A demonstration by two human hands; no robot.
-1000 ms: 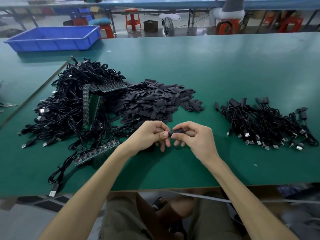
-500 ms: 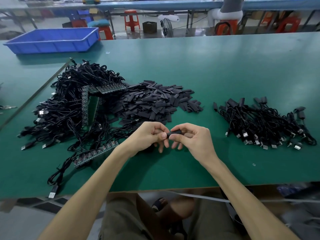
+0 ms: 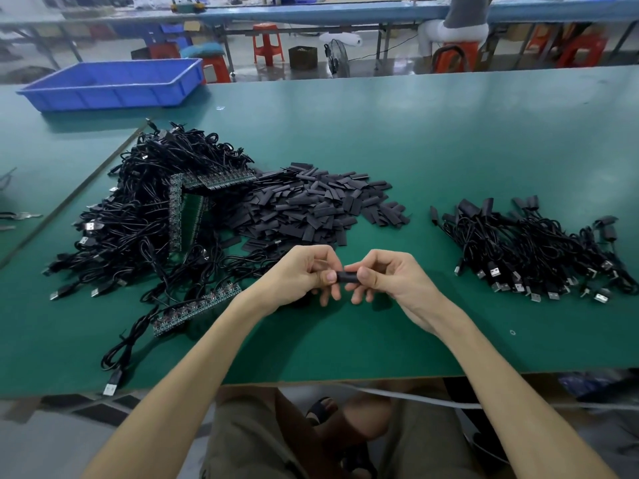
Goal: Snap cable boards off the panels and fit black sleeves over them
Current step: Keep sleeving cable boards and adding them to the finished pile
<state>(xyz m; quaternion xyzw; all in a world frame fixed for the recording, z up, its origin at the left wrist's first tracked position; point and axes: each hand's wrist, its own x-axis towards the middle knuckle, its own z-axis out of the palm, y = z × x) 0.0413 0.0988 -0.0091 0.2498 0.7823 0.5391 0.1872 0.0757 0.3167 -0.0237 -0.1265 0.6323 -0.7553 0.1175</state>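
Head view: black sleeve (image 3: 346, 277) lies crosswise between the fingers, long axis hand to hand. Right hand (image 3: 390, 280) pinches its right end; left hand (image 3: 304, 274) pinches its left mouth, board hidden, both equally near.

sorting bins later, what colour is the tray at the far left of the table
The tray is blue; head view shows it.

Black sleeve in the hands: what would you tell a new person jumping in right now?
Left grip and right grip both pinch one black sleeve above the green table; any board inside is hidden.
Done: sleeved cables piled on the right.
Left to do: tangled cables with panels on the left, a panel strip near the left wrist, loose sleeves in the middle.
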